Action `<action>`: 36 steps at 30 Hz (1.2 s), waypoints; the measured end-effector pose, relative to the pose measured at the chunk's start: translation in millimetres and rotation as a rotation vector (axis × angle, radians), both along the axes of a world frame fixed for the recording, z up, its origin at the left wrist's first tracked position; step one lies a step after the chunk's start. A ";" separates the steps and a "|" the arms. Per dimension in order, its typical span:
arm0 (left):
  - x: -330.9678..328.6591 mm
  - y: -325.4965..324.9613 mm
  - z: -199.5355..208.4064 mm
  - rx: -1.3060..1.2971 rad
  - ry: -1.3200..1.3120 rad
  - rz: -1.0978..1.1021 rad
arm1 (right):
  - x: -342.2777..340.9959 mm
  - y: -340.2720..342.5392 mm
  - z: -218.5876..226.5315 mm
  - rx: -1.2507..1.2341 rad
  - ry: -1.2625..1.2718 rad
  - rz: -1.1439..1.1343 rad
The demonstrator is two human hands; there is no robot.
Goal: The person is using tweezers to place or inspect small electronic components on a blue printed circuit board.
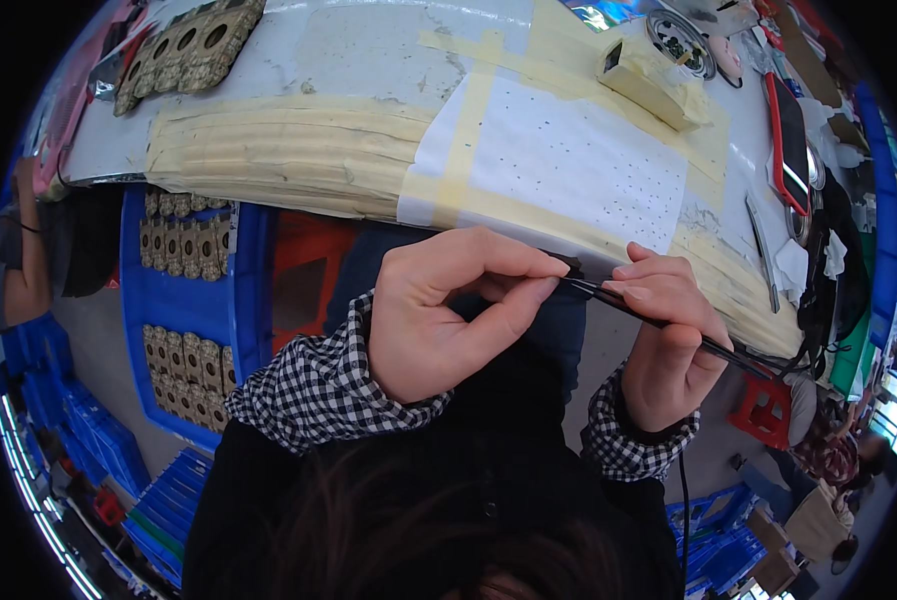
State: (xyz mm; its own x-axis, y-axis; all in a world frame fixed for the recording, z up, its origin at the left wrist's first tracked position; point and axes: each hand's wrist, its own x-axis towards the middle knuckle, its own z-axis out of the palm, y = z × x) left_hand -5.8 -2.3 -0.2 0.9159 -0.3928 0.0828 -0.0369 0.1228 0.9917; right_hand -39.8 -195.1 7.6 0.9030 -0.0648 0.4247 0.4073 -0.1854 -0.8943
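Note:
Black tweezers [716, 347] lie slantwise in my right hand [674, 330], its fingers closed around their shaft. Their tips meet the thumb and forefinger of my left hand [433, 310], which are pinched together; what sits in that pinch is hidden or too small to make out. Both hands are just in front of the table's near edge. Beyond them a white sheet [558, 150] dotted with tiny dark pieces lies taped to the table.
Camouflage-patterned casings [190, 42] stand at the far left of the table [368, 50]. A blue crate [183, 302] at left holds similar casings. At right are a red-edged phone [788, 145] and metal tweezers [761, 250]; a taped box [653, 88] and round dish [680, 45] stand behind.

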 end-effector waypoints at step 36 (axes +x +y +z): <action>0.6 0.8 -3.1 0.006 0.044 -0.033 | -4.7 4.8 3.5 0.156 0.152 0.052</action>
